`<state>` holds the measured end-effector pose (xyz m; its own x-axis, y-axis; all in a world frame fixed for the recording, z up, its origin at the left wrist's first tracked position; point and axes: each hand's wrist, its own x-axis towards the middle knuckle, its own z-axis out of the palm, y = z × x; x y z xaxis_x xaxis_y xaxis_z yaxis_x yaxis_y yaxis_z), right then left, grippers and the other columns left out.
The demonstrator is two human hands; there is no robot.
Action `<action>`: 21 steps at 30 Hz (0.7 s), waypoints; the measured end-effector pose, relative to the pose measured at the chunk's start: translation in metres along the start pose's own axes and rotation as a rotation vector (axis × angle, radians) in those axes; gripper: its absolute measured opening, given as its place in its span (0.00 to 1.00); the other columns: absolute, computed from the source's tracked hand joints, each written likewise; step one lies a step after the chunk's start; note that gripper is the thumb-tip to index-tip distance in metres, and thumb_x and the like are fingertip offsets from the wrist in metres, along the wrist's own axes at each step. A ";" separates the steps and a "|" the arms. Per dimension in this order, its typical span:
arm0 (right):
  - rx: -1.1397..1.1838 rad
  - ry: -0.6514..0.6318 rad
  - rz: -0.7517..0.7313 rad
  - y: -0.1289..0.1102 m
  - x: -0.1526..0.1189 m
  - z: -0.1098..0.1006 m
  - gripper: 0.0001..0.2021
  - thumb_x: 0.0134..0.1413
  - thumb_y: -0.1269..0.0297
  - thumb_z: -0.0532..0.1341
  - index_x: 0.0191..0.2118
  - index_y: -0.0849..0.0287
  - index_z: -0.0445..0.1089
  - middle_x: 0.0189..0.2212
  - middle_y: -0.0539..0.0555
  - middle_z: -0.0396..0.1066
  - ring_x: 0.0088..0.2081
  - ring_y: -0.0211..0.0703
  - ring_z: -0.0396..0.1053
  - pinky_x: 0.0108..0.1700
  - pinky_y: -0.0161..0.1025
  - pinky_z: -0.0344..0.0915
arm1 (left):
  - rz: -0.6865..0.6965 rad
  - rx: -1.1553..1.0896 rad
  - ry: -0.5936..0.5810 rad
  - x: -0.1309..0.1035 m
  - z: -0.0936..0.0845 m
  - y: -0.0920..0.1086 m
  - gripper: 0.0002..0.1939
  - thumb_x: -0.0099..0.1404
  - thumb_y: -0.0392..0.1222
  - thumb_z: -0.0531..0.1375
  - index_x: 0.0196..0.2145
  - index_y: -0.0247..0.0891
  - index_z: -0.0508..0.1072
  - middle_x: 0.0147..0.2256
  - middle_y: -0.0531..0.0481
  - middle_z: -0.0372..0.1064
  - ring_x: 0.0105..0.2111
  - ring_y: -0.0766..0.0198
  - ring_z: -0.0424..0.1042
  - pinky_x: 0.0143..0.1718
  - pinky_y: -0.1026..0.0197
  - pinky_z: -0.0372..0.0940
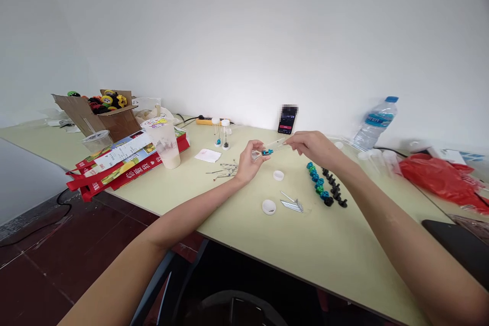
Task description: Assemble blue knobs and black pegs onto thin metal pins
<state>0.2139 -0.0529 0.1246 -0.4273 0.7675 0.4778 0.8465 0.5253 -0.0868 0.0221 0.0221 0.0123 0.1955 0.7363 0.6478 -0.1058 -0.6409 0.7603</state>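
My left hand (249, 163) is closed, thumb and fingers pinching a small blue piece (268, 152). From beside that piece a thin clear tube (279, 143) slants up to my right hand (307, 145), whose fingertips are closed on its other end. Whether the blue piece is inside the tube or only against it, I cannot tell. Below my hands lie two white caps, one bare (278, 175) and one with tiny dark bits inside (269, 207). Several metal pins (292, 206) lie beside them. Rows of blue-green pieces (316, 179) and black pieces (335, 187) line up under my right forearm.
Two capped tubes (225, 135) stand near the wall beside thin metal rods (229, 169) and paper (208, 155). A phone (288, 119) leans there. Left are a drink cup (162, 143), red bag (130, 165) and carton (114, 125); right, a water bottle (376, 123) and red plastic bag (439, 181).
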 end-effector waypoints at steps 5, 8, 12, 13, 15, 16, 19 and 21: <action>0.004 -0.103 -0.001 0.007 -0.002 0.002 0.19 0.58 0.68 0.50 0.47 0.50 0.75 0.33 0.55 0.67 0.28 0.41 0.64 0.31 0.39 0.61 | 0.025 -0.047 -0.036 0.003 -0.002 -0.005 0.22 0.54 0.35 0.65 0.44 0.41 0.62 0.41 0.48 0.68 0.42 0.64 0.70 0.48 0.58 0.63; 0.051 -0.170 0.026 0.018 -0.005 0.002 0.20 0.57 0.67 0.52 0.51 0.47 0.73 0.34 0.55 0.63 0.30 0.42 0.64 0.32 0.40 0.63 | 0.035 -0.067 -0.052 0.003 -0.003 -0.009 0.23 0.53 0.34 0.65 0.45 0.41 0.62 0.41 0.48 0.68 0.42 0.64 0.70 0.49 0.57 0.62; 0.100 -0.260 0.031 0.026 -0.007 0.004 0.20 0.57 0.66 0.53 0.52 0.42 0.71 0.36 0.55 0.59 0.35 0.45 0.64 0.37 0.43 0.64 | 0.041 -0.065 -0.061 0.001 -0.004 -0.013 0.25 0.52 0.34 0.66 0.46 0.41 0.61 0.41 0.49 0.68 0.41 0.64 0.70 0.48 0.58 0.63; 0.100 -0.285 0.036 0.027 -0.008 0.005 0.21 0.57 0.66 0.53 0.53 0.41 0.70 0.37 0.55 0.58 0.36 0.45 0.64 0.39 0.44 0.64 | 0.039 -0.061 -0.063 0.001 -0.004 -0.014 0.25 0.52 0.33 0.66 0.46 0.42 0.61 0.41 0.49 0.68 0.41 0.65 0.70 0.48 0.58 0.63; 0.095 -0.336 0.048 0.027 -0.007 0.006 0.22 0.57 0.65 0.52 0.55 0.40 0.68 0.38 0.55 0.57 0.38 0.46 0.63 0.43 0.46 0.63 | 0.035 -0.055 -0.069 0.000 -0.005 -0.016 0.25 0.52 0.34 0.66 0.45 0.41 0.61 0.41 0.50 0.68 0.41 0.65 0.70 0.48 0.57 0.63; 0.094 -0.358 0.055 0.027 -0.007 0.006 0.22 0.58 0.65 0.52 0.56 0.40 0.67 0.38 0.55 0.56 0.38 0.46 0.63 0.44 0.47 0.63 | 0.034 -0.055 -0.071 0.000 -0.005 -0.017 0.25 0.52 0.34 0.66 0.45 0.41 0.61 0.41 0.50 0.68 0.41 0.65 0.70 0.48 0.57 0.63; 0.108 -0.400 0.076 0.026 -0.007 0.006 0.22 0.59 0.62 0.51 0.58 0.41 0.64 0.39 0.55 0.55 0.39 0.46 0.62 0.45 0.47 0.62 | 0.030 -0.068 -0.079 -0.001 -0.005 -0.019 0.25 0.52 0.35 0.66 0.45 0.41 0.61 0.40 0.50 0.68 0.41 0.64 0.71 0.48 0.56 0.63; 0.132 -0.410 0.086 0.024 -0.007 0.005 0.22 0.60 0.60 0.51 0.59 0.42 0.64 0.39 0.55 0.55 0.40 0.47 0.62 0.45 0.47 0.63 | 0.026 -0.073 -0.089 -0.001 -0.005 -0.018 0.24 0.52 0.36 0.67 0.45 0.41 0.61 0.40 0.50 0.68 0.41 0.64 0.71 0.49 0.56 0.62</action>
<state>0.2358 -0.0433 0.1150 -0.4703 0.8790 0.0793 0.8481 0.4749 -0.2350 0.0194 0.0341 -0.0019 0.2770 0.6955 0.6630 -0.1822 -0.6395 0.7469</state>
